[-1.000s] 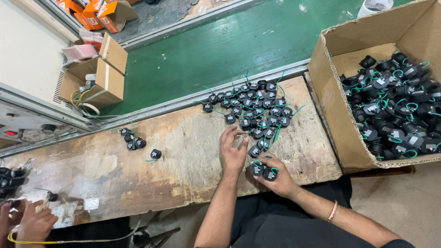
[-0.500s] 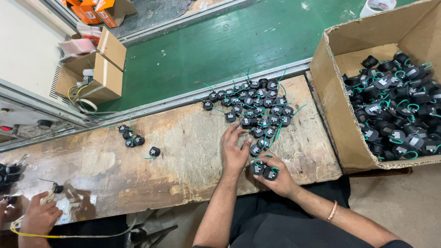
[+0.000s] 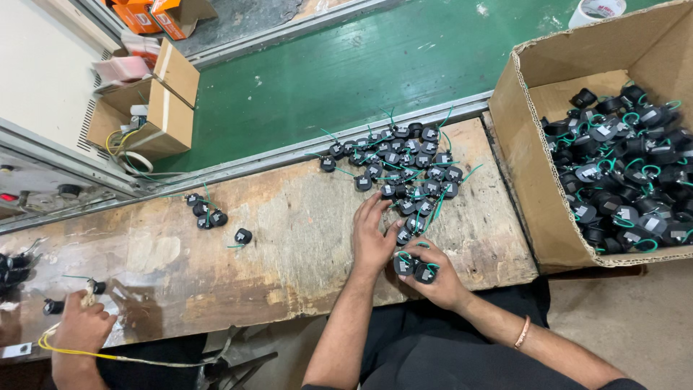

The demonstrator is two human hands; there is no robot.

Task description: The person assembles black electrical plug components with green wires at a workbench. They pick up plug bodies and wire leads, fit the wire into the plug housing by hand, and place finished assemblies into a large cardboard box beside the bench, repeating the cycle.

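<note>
Right hand (image 3: 433, 271) grips two black coils (image 3: 415, 266); left hand (image 3: 374, 235), open, touches the coil pile (image 3: 404, 170) (twelve o'clock) on the tabletop (image 3: 289, 238).

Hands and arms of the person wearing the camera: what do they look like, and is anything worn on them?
Both forearms are bare, with no sleeves showing and no gloves on either hand. The left hand has no rings or watch that can be seen. The right hand has a thin orange band around its wrist. Dark clothing covers the lap below.

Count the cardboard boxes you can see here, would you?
3. A large open box of black parts at the bench's right end, and two smaller brown boxes on the floor upper left. Orange cartons are not counted.
</note>
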